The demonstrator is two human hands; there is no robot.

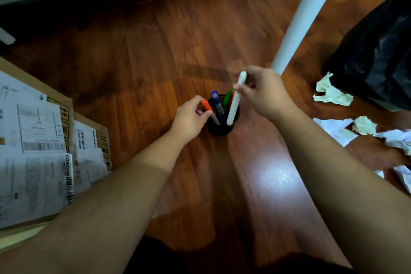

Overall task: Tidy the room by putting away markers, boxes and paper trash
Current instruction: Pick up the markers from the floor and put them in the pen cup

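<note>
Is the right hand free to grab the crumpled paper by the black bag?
Probably not yet: the right hand pinches a white marker at the black cup. Bare floor lies between it and the crumpled paper.

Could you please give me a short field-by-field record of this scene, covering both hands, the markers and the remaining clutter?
left hand: grips orange-capped marker standing in black cup
right hand: pinches white marker, lower end inside the cup
also in cup: blue marker, green marker
floor, left: cardboard boxes with labels
floor, right: crumpled paper beside black bag
</note>
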